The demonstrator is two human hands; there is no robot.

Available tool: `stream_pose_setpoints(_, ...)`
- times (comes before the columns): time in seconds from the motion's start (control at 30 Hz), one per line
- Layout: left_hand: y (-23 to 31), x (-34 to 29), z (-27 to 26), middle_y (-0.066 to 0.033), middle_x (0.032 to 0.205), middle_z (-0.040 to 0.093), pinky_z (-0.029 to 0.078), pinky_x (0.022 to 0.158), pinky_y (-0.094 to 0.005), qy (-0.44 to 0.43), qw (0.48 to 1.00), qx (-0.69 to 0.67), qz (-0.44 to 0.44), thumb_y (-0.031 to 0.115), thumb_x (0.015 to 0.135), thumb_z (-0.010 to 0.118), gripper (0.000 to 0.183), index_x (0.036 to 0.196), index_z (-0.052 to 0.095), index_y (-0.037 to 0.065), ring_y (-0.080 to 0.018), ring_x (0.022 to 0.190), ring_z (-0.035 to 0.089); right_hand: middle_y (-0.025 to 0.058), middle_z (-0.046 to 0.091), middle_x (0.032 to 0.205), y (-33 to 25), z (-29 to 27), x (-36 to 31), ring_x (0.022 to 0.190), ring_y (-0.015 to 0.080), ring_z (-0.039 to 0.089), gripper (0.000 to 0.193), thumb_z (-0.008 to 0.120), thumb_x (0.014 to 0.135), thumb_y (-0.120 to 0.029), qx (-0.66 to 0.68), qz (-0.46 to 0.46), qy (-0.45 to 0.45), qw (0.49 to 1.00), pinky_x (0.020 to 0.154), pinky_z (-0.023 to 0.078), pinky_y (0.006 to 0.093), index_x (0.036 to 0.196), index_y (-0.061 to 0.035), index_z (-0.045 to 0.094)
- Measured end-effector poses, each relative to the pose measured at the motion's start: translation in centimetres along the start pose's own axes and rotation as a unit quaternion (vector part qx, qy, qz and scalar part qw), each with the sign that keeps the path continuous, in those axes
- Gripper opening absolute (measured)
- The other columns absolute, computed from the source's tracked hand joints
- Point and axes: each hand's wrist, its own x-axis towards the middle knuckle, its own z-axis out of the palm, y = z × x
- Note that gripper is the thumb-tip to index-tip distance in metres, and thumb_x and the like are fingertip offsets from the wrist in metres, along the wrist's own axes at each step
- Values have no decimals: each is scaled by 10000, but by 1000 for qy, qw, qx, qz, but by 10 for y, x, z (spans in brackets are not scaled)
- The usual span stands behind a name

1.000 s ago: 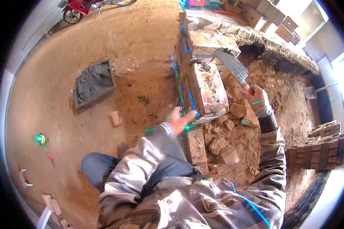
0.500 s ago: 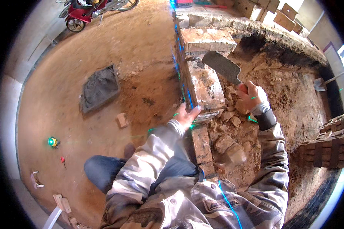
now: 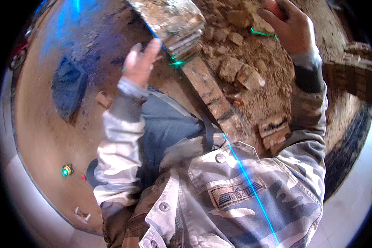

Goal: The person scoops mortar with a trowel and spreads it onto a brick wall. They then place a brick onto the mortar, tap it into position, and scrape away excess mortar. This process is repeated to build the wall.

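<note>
My left hand (image 3: pixel 139 62) hovers just left of the low brick wall (image 3: pixel 169 18), its fingers apart and nothing in it; it is a little blurred. A lower row of bricks (image 3: pixel 204 84) runs from the wall toward my body. At the upper right my right hand (image 3: pixel 293 29) is closed over the rubble (image 3: pixel 235 37). The trowel that it held a moment ago lies beyond the top edge of the picture, and its handle is hidden by the fingers. Blue and green laser lines cross the wall and my jacket.
A dark tray-like sheet (image 3: pixel 68 89) and a brick piece (image 3: pixel 103 99) lie on the left floor. A green-lit laser level (image 3: pixel 67 170) stands near a small red item (image 3: pixel 83 177). Loose bricks (image 3: pixel 274 131) lie by my right arm; stacked bricks (image 3: pixel 355 72) stand far right.
My view has tilted down and turned, so the wall slants and its far end is out of sight. My left hand has come off the wall's edge. The trowel blade has left the picture.
</note>
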Motion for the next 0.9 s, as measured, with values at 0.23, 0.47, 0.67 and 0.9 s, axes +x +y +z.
stream_pose_setpoints(0.23, -22, -30, -115, -192, 1366, 575, 475, 981, -363, -91, 990, 69, -87, 289, 1036, 558, 503, 1419, 452, -20, -301, 1206, 615, -21, 594, 805, -23, -70, -135, 727, 56, 507, 204, 737, 873, -99, 8, 251, -38, 967, 655, 445, 222, 1022, 19, 661)
stream_pose_setpoints(0.47, 28, -97, -176, -131, 1085, 718, 531, 873, -327, -129, 923, 363, 29, 148, 997, 570, 243, 1125, 685, -24, -232, 994, 680, 49, 494, 658, -115, -47, -140, 556, 137, 475, 291, 800, 677, -140, 120, 184, -137, 966, 536, 397, 291, 862, -4, 620)
stream_pose_setpoints(0.67, -16, -146, -191, -128, 851, 667, 524, 775, -461, -288, 772, 557, 102, 223, 826, 651, 158, 763, 664, 78, -329, 852, 655, 40, 531, 666, -252, 96, -101, 624, 109, 477, 306, 856, 710, -146, 327, 139, -347, 868, 571, 433, 294, 808, -29, 591)
stream_pose_setpoints(0.9, 19, -217, -235, -64, 760, 558, 469, 877, -411, 29, 824, 469, 317, 227, 742, 604, 141, 686, 595, 98, -236, 797, 593, 73, 470, 591, -397, 385, -15, 623, 102, 389, 367, 636, 960, -291, 366, -54, -424, 827, 514, 375, 345, 784, 21, 555)
